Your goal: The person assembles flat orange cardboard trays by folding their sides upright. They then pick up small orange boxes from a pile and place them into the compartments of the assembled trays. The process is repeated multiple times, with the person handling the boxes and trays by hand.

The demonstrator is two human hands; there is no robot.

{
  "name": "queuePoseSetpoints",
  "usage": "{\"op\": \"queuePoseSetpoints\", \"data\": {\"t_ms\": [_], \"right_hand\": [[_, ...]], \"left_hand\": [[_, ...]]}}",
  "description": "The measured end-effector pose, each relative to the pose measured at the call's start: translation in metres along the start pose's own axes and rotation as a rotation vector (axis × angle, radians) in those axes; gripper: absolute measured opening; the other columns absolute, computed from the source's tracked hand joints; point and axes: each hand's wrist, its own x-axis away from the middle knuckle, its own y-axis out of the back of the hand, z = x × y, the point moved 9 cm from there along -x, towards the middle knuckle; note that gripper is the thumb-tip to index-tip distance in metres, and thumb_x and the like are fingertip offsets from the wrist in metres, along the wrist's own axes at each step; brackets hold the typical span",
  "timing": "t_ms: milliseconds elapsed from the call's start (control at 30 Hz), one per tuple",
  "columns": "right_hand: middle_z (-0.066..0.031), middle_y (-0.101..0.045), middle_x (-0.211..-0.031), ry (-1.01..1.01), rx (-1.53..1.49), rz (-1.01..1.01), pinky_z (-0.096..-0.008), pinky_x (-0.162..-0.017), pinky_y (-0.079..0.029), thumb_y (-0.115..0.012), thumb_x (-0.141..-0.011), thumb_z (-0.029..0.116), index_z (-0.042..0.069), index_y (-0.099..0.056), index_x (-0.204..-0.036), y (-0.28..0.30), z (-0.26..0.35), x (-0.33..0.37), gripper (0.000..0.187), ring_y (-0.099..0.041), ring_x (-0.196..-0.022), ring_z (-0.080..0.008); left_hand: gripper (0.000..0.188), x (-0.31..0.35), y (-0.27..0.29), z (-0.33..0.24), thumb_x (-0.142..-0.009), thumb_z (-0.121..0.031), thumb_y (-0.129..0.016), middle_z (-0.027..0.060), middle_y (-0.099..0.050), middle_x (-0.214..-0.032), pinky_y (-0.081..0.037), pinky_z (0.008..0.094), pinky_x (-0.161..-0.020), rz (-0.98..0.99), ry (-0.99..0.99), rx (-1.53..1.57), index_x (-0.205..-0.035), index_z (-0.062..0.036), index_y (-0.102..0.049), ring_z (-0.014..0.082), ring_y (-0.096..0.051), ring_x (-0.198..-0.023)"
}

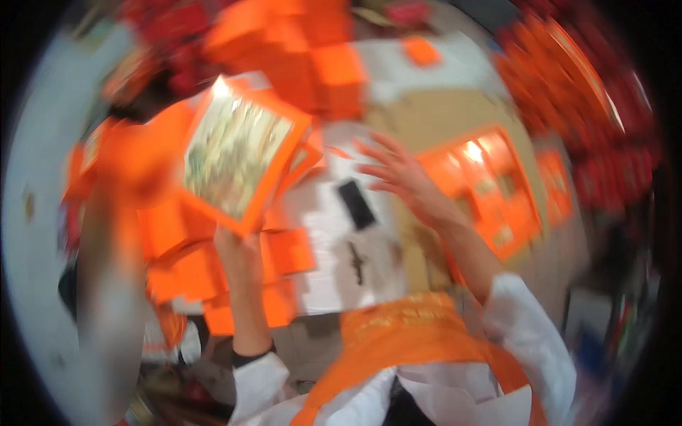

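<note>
- The orange-framed box [238, 160], with a shiny, pale patterned face, is at 10 o'clock from the middle of the view; it is tilted, one corner pointing down.
- The left hand [240, 252], between 8 and 9 o'clock, holds that box by its lower corner; its fingers close on the corner, partly hidden behind it and blurred.
- A second orange piece [302, 163] shows just behind the box at its 3 o'clock side; whether the two touch cannot be told.
- The right hand [408, 181], at 2 o'clock, is bare, its fingers spread and apart, pointing toward 10 o'clock.
- A dark, flat rectangular thing [354, 204] lies near the middle on the white tabletop [323, 280]; a small, thin dark thing [356, 263] lies at 6 o'clock.
- At 3 o'clock, beside the right forearm, an orange tray [501, 213] lies on brown cardboard [433, 110].
- Orange boxes are piled at 8 o'clock [192, 273] and stand at 11 o'clock [337, 74].
- A blurred red and orange stack [561, 85] fills 2 o'clock, farther out.
- The person's orange apron [412, 326] is at 5 o'clock.
</note>
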Motion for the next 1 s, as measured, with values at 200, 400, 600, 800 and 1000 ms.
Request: {"op": "queuePoseSetpoints", "data": {"t_ms": [200, 400, 600, 800, 1000], "right_hand": [[-0.0062, -0.056, -0.109, -0.241, 0.084, -0.345, -0.0267, -0.083, -0.043, -0.063, -0.083, 0.032, 0.006, -0.033, -0.134, 0.114, -0.056, 0.106, 0.065, -0.052, -0.096, -0.0124], [-0.0054, -0.053, -0.113, -0.256, -0.461, -0.819, -0.0325, -0.085, -0.047, -0.057, -0.088, 0.022, 0.007, -0.038, -0.128, 0.266, -0.098, 0.241, 0.047, -0.054, -0.1, -0.016], [-0.0073, -0.052, -0.113, -0.198, -0.22, -0.785, -0.0315, -0.084, -0.047, -0.058, -0.087, 0.021, 0.003, -0.041, -0.125, 0.406, -0.063, 0.252, 0.044, -0.054, -0.101, -0.0159], [-0.0037, -0.054, -0.107, -0.471, -0.432, -0.67, -0.0305, -0.081, -0.048, -0.06, -0.086, 0.023, 0.004, -0.042, -0.122, 0.371, -0.129, 0.241, 0.045, -0.053, -0.096, -0.0131], [-0.0028, -0.055, -0.103, -0.312, -0.624, -0.827, -0.0275, -0.071, -0.047, -0.058, -0.088, 0.022, 0.007, -0.045, -0.117, 0.398, -0.143, 0.256, 0.035, -0.053, -0.087, -0.0115]], "left_hand": [[0.03, 0.1, -0.091, 0.178, -0.082, -0.006, -0.052, 0.0069, -0.054, -0.101, -0.048, 0.0267, -0.073, 0.013, 0.264, -0.181, -0.111, 0.0006, -0.048, 0.0151, -0.056, -0.088], [0.037, 0.158, -0.139, 0.31, -0.076, 0.0, -0.048, 0.0072, -0.053, -0.105, -0.044, 0.0268, -0.075, 0.058, 0.659, -0.165, -0.113, 0.0011, -0.046, 0.0135, -0.052, -0.088], [0.037, 0.189, -0.146, 0.352, -0.076, -0.005, -0.047, 0.0078, -0.052, -0.106, -0.041, 0.0306, -0.076, -0.173, 0.671, -0.113, -0.112, -0.001, -0.046, 0.0157, -0.05, -0.091], [0.042, 0.209, -0.146, 0.324, -0.08, -0.02, -0.053, 0.0049, -0.051, -0.111, -0.04, 0.0302, -0.078, -0.355, 0.515, -0.009, -0.118, -0.0048, -0.043, 0.0147, -0.049, -0.092], [0.041, 0.217, -0.158, 0.333, -0.082, -0.02, -0.052, 0.005, -0.051, -0.11, -0.04, 0.0295, -0.079, -0.344, 0.473, 0.065, -0.118, -0.0048, -0.043, 0.0147, -0.048, -0.092]]}}
